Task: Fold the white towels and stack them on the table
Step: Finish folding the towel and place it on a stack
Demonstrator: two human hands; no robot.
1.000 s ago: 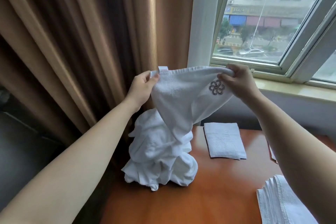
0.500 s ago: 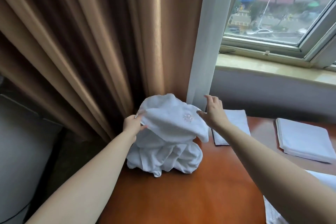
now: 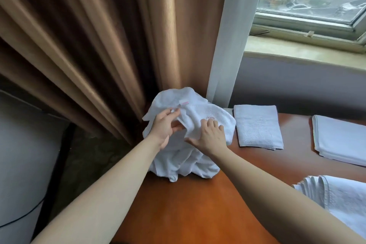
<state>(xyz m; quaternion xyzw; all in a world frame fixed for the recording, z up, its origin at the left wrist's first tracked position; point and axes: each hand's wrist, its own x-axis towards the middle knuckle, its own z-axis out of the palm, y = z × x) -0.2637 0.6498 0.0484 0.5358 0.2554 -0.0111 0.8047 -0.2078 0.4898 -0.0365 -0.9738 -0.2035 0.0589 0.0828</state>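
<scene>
The white towel (image 3: 198,117), draped on the crumpled pile (image 3: 184,162) at the desk (image 3: 188,210) corner beside the curtain (image 3: 99,45), looks soft, light and floppy, best taken by its hemmed corners: left hand (image 3: 162,127) grip pinches an edge near the tag (image 3: 183,103), right hand (image 3: 211,136) lies flat.

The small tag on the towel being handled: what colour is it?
Pink and white, on the towel atop the pile, just above the left hand; the head view shows it.

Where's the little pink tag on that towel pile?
The pink tag sits near the top of the crumpled towel pile, just above the left hand, close to the brown curtain.
</scene>
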